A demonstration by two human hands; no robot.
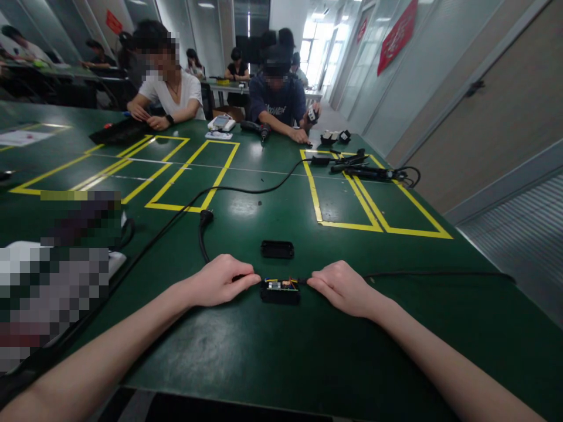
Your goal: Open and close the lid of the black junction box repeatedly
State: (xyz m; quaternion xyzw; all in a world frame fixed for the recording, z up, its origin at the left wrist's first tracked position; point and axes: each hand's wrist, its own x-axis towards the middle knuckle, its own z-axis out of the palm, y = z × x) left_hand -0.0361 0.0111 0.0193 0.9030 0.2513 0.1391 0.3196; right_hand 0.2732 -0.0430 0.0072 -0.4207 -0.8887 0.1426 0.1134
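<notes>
In front of me on the green table lies an opened power adapter (280, 296), a black half-shell with a circuit board (281, 285), thin coloured wires and a copper coil showing. My left hand (226, 281) pinches the black cable at the adapter's left end. At the opposite end, my right hand (341, 287) pinches the other cable (422, 274), which runs off to the right. Just beyond the adapter rests its black cover (277, 249), hollow side up. A power plug (206, 217) on a short black cord lies beyond my left hand.
A long black cord (246, 190) crosses the table to a bundle of cables (369, 170) at the far right. Yellow tape (176, 207) marks rectangles. Two people sit opposite, near a drill (263, 132), a white device (221, 123) and a black tray (116, 132).
</notes>
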